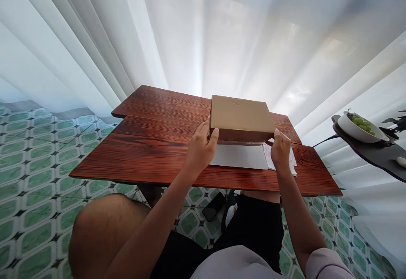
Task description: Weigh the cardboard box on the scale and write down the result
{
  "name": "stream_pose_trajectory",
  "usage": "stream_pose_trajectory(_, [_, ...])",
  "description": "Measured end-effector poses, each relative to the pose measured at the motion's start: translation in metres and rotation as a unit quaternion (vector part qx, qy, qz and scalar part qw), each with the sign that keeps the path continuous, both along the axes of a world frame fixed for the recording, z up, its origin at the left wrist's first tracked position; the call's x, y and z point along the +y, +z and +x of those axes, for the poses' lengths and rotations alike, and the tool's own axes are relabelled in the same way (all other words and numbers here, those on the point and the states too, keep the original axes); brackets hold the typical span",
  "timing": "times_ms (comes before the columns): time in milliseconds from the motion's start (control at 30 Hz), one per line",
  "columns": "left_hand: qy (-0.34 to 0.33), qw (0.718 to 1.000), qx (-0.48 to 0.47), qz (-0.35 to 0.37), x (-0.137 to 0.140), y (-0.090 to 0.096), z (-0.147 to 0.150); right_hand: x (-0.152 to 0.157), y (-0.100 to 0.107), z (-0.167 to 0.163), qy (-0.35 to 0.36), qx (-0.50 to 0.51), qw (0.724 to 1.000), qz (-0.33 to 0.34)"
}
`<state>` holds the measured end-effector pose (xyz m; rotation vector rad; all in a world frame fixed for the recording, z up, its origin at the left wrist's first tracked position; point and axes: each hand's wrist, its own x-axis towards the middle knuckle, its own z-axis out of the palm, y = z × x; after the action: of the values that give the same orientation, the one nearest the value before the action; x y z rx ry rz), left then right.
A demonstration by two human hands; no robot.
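Note:
A closed brown cardboard box (239, 116) is held between my two hands over the right half of the wooden table. My left hand (202, 143) presses against its left side, thumb toward the near corner. At the near right corner, my right hand (280, 149) grips the box with thumb and bent fingers. Beneath the box lies a flat pale silver-grey panel (241, 157); its far part is hidden by the box. Sheets of paper with writing (292, 160) lie beside it, partly behind my right hand.
The dark red wooden table (142, 143) has a stepped left edge. White curtains (177, 29) hang behind it. At the right, a dark shelf (364, 148) bears a white bowl (352, 130) of green fruit. A black phone (214, 206) lies on the tiled floor near my foot.

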<state>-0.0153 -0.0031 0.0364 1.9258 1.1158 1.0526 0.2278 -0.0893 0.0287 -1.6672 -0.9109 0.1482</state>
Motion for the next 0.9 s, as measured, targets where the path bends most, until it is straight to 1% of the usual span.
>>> stream_pose_trajectory(200, [0.035,0.999,-0.004,0.024,0.005,0.014,-0.021,0.015,0.007,-0.016,0.031,0.006,0.999,0.008])
stream_pose_trajectory(333, [0.086,0.995,0.013,0.055,0.008,0.020,-0.034,0.026,0.012,-0.031,0.065,0.018,0.997,0.023])
stream_pose_trajectory(500, [0.144,0.984,0.031,0.097,0.013,0.025,-0.047,0.039,0.015,-0.045,0.083,0.027,0.996,0.020])
stream_pose_trajectory(667, [0.180,0.978,0.036,0.098,0.017,0.026,-0.058,0.048,0.015,-0.059,0.105,0.030,0.994,0.023])
stream_pose_trajectory(900, [0.204,0.974,0.025,0.090,0.023,0.024,-0.074,0.059,0.009,-0.077,0.134,0.033,0.990,0.017])
